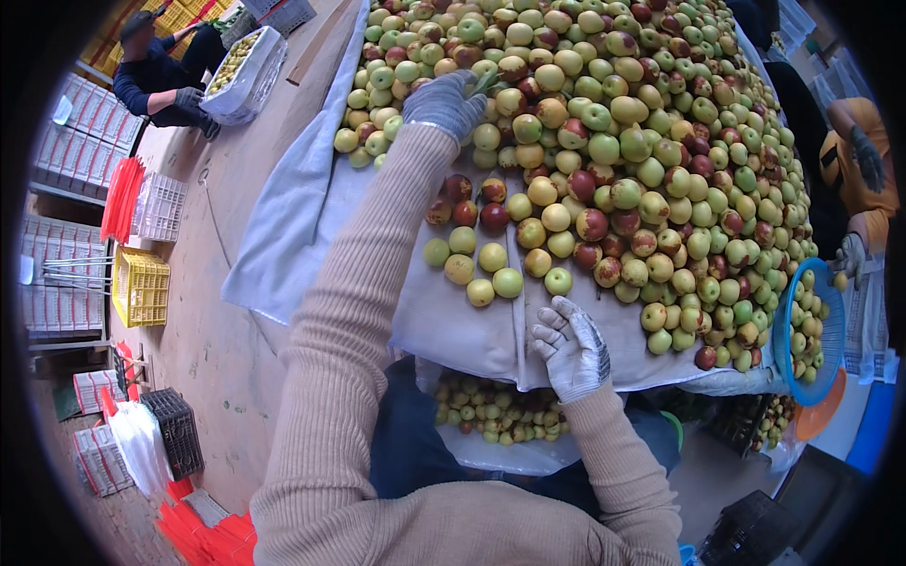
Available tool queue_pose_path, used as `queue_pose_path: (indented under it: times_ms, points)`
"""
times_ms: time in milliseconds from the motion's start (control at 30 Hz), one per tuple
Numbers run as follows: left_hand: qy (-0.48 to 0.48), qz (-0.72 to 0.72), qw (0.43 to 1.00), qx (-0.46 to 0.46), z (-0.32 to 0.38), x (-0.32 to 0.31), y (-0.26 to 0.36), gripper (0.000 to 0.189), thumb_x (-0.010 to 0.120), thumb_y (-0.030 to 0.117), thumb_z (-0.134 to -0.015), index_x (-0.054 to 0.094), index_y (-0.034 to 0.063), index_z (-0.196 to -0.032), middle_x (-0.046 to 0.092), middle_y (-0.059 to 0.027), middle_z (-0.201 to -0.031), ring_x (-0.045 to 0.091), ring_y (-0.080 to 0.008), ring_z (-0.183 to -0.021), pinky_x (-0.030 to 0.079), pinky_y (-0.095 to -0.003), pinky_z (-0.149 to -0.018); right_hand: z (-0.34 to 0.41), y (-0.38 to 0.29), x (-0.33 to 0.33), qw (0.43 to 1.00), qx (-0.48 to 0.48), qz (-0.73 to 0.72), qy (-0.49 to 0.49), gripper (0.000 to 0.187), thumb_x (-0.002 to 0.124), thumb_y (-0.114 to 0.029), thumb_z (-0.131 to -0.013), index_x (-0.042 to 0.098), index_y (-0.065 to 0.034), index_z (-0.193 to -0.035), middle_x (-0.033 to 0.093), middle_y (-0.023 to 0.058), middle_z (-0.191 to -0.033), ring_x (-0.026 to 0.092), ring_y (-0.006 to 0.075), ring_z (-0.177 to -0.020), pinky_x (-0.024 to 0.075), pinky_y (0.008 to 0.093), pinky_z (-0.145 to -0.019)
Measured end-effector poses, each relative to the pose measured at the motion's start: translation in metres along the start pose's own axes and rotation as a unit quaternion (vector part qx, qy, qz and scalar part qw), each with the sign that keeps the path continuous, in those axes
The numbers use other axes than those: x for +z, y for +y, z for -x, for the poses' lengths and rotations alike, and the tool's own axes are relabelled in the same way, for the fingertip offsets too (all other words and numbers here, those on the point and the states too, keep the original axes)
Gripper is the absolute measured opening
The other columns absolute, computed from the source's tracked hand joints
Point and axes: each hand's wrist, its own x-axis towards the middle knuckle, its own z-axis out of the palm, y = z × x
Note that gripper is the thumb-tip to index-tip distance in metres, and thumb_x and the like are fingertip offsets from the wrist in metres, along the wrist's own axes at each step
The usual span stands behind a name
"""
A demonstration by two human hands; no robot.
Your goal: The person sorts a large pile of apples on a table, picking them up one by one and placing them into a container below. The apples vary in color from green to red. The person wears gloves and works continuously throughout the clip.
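A large heap of green and reddish-brown jujubes [609, 113] covers a cloth-topped table [453, 332]. My left hand [446, 105], in a grey glove, reaches out to the heap's far left part, its fingers around or beside a green leaf [485, 82]; its grasp is partly hidden. My right hand [572, 348], in a whitish coated glove, is palm up with fingers curled apart and holds nothing, just below a single green jujube [558, 281]. Between the hands lie a small group of red jujubes [493, 216] and a group of green ones [480, 291].
Below the table edge, between my legs, is a lined container of jujubes [495, 417]. A blue basket [782, 332] stands at the table's right corner, near a co-worker's gloved hand [849, 258]. Another person [159, 85] sits at upper left. Crates [141, 286] line the left.
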Motion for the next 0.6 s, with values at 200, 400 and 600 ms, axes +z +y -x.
queue_pose_path:
  times_ms: [200, 400, 600]
  points:
    - [-0.133, -0.049, 0.990, -0.009, -0.028, 0.014, 0.003, 0.039, 0.057, 0.035, -0.086, 0.059, 0.0094, -0.115, 0.065, -0.0138, -0.100, 0.062, -0.0270, -0.094, 0.048, -0.0355, -0.085, 0.007, -0.004, -0.003, 1.000, -0.007, 0.006, -0.017, 0.039, 0.055, -0.027, -0.088, 0.051, -0.0034, -0.118, 0.059, 0.0126, -0.103, 0.061, 0.0226, -0.087, 0.0516, 0.0335, -0.074]
    - [-0.085, 0.277, 0.949, 0.125, 0.102, -0.002, 0.000, 0.018, 0.058, 0.016, -0.088, 0.062, 0.0021, -0.098, 0.063, -0.0056, -0.081, 0.058, -0.0159, -0.074, 0.048, -0.0283, -0.066, 0.023, -0.018, 0.004, 0.997, -0.032, 0.061, -0.029, 0.048, 0.058, -0.032, -0.087, 0.047, -0.0026, -0.124, 0.059, 0.0105, -0.096, 0.061, 0.0176, -0.075, 0.0507, 0.0288, -0.067]
    - [-0.148, 0.046, 0.944, 0.293, 0.228, 0.011, 0.101, 0.026, 0.063, 0.017, -0.076, 0.061, 0.0062, -0.100, 0.062, -0.0137, -0.068, 0.061, -0.0307, -0.058, 0.049, -0.0404, -0.055, 0.038, -0.050, -0.003, 0.929, -0.176, 0.320, -0.052, 0.061, 0.069, -0.026, -0.081, 0.043, 0.0022, -0.128, 0.060, 0.0034, -0.082, 0.055, 0.0067, -0.068, 0.0458, 0.0185, -0.063]
